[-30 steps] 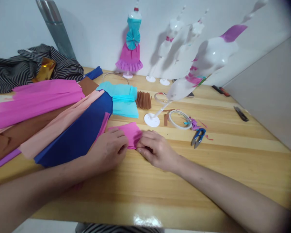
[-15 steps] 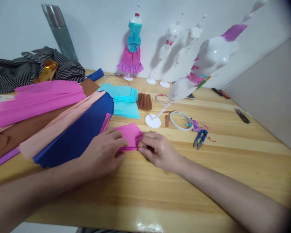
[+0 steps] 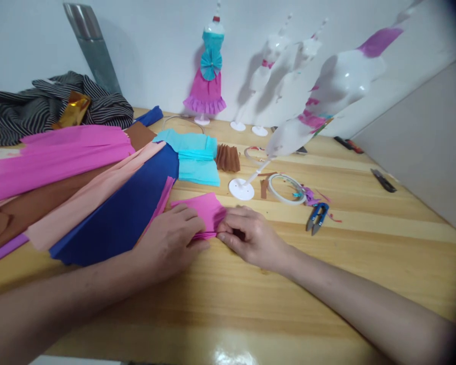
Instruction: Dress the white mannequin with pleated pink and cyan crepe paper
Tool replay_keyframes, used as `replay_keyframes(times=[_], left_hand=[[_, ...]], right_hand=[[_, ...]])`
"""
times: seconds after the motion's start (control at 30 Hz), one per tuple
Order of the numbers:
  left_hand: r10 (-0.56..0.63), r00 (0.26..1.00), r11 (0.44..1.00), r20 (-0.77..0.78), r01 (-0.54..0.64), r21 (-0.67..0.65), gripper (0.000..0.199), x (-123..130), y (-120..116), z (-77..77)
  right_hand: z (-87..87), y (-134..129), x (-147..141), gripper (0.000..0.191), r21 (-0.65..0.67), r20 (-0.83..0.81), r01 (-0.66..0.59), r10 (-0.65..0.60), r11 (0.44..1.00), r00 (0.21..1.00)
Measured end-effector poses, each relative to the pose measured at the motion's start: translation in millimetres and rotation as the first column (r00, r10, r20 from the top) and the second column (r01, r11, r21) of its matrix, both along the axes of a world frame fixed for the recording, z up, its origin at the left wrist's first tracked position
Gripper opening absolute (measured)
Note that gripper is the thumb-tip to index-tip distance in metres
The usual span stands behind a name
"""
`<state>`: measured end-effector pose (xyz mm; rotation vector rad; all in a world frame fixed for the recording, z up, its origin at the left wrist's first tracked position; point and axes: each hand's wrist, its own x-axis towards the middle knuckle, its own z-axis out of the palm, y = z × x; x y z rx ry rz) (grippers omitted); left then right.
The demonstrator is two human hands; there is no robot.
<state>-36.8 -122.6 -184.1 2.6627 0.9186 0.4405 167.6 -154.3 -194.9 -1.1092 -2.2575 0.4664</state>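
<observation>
A folded piece of pink crepe paper (image 3: pixel 208 207) lies on the wooden table between my two hands. My right hand (image 3: pixel 247 232) pinches its right edge, where the layers are gathered between thumb and fingers. My left hand (image 3: pixel 178 235) rests over its left and near part, with the fingers curled on top and the thumb by the near folded edge. Just beyond the paper stands the round white base of a tilted white mannequin (image 3: pixel 289 137) with pink strips at its waist and neck. A narrow pink strip (image 3: pixel 164 196) lies left of the paper.
Blue (image 3: pixel 125 203), peach, brown and pink sheets fan out at left. Turquoise paper (image 3: pixel 197 157) and pleated brown paper (image 3: pixel 228 158) lie behind. A tape roll (image 3: pixel 270 187), blue thread snips (image 3: pixel 316 219) and a cutter knife (image 3: pixel 383 180) are at right. A dressed mannequin (image 3: pixel 209 76) stands by the wall.
My left hand has slid a little to the right over the pink paper, uncovering its far left corner. My right hand keeps its pinch on the right edge.
</observation>
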Motion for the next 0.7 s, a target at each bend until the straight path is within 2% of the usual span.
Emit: replay_keyframes(times=[0.13,0.33,0.7], left_hand=[[-0.003,0.999,1.000,0.048,0.004,-0.021,0.020,2.3,4.3,-5.3],[0.017,0.998,0.992,0.054,-0.010,-0.125,0.022,0.6,5.3,0.6],[0.109,0.994,0.990,-0.030,-0.111,-0.087,0.017,1.3,5.4,0.7]], right_hand=[[1.1,-0.2,0.0,0.018,-0.029,0.013,0.001,0.000,1.000,1.000],[2.7,-2.5,-0.7,0.015,-0.054,0.007,0.012,-0.011,0.998,1.000],[5.0,-6.1,-6.7,0.015,-0.053,0.057,0.141,-0.138,0.989,0.989]])
